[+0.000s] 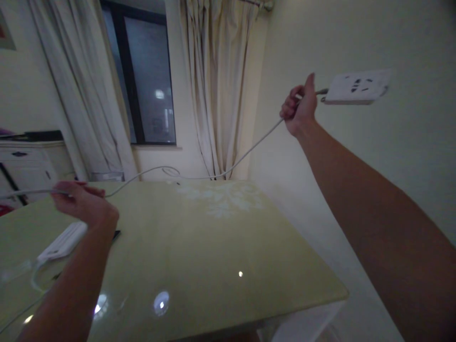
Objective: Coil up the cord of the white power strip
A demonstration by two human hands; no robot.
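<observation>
A long white cable [249, 151] stretches between my two hands, with a small loop sagging above the table. My right hand [301, 107], raised at the wall, is closed around the cable near its end, thumb pointing up. Just right of it is a white power strip [351, 88] with socket holes, against the wall; a short dark piece of cord joins its left end. My left hand [81, 202], low on the left, is closed on the same cable, which runs on past the left edge.
A pale, glossy table [213, 247] fills the lower middle. Partly behind my left forearm lies a white box-shaped device [64, 241] with a cord. Curtains [221, 85] flank a dark-framed window [149, 80], and a white cabinet [35, 159] stands at left.
</observation>
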